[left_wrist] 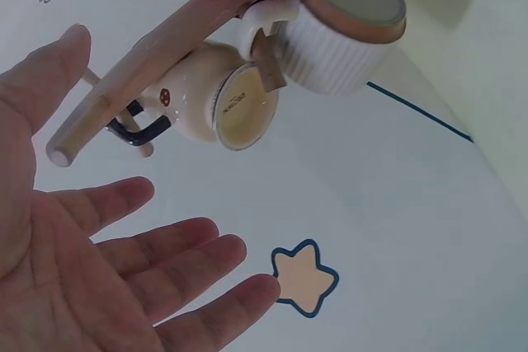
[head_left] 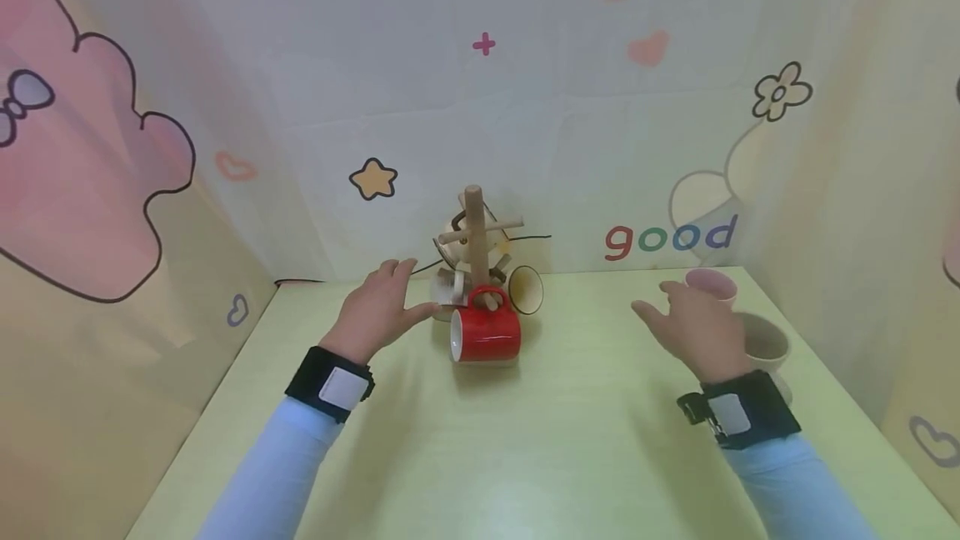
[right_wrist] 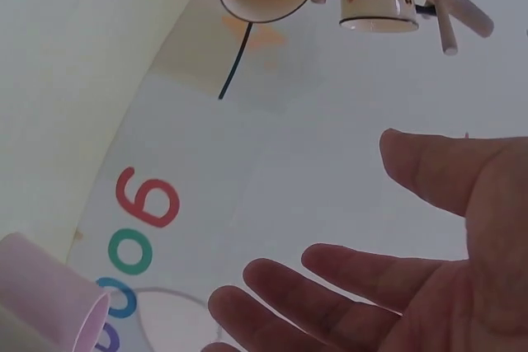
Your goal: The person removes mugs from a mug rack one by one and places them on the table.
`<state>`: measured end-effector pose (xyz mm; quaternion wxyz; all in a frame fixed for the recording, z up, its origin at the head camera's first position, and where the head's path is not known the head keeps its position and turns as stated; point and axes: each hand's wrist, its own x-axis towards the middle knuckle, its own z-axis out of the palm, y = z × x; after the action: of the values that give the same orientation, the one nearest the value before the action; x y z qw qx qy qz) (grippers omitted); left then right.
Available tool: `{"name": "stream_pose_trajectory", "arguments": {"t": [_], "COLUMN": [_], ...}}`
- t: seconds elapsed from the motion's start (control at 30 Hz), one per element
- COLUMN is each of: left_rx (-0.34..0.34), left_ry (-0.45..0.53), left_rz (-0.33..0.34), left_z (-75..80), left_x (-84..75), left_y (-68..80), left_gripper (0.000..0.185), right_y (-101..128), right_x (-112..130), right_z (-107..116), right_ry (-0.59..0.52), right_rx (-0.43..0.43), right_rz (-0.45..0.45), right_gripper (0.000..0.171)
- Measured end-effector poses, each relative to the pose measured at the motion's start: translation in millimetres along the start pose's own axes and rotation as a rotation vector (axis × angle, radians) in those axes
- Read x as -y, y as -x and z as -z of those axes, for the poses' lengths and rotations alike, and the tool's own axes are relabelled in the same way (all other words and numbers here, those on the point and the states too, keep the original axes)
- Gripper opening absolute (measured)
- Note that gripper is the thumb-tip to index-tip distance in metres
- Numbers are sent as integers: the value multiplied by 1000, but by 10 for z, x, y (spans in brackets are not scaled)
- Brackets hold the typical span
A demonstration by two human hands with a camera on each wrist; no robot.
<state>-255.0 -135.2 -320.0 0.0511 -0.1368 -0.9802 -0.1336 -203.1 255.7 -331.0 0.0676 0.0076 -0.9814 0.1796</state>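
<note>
Head view: both the left hand (head_left: 382, 307) and right hand (head_left: 693, 325) open, red mug (head_left: 485, 334) hanging empty.

The word "good" (head_left: 670, 238) is printed in red, green, blue and purple lowercase letters on the backdrop cloth (head_left: 570, 132), right of centre in the head view; its letters are seen again at lower left of the right wrist view. Small print inside a cream mug (left_wrist: 235, 105), upper centre of the left wrist view, cannot be read.

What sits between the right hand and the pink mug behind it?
Nothing visible. The right hand hangs open just in front of the pink ceramic mug, with the beige mug beside it, not between them.
</note>
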Motion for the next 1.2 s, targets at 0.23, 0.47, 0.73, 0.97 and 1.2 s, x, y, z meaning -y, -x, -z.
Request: {"name": "stream_pose_trajectory", "arguments": {"t": [0.23,0.47,0.73,0.97,1.2], "left_rx": [-26,-41,-36,-33,-33], "left_ry": [-23,-51,-112,-155,-233], "left_rz": [-41,-58,-60,-74,-106], "left_z": [182,317,359,348,335], "left_x": [-97,-199,-291,-358,-395], "left_y": [-159,-333,-490,-579,-599], "left_gripper": [80,77,69,46,41], "right_y": [-199,-432,-726,-989,-1083], "right_x": [385,730,1045,1265,1418], "right_z": [-5,-90,-135,-195,-181], "right_ry": [50,115,113,5,43], "right_rx": [73,68,106,69,-20], "right_rz": [119,126,143,217,298], "right_gripper": [67,59,59,67,49]}}
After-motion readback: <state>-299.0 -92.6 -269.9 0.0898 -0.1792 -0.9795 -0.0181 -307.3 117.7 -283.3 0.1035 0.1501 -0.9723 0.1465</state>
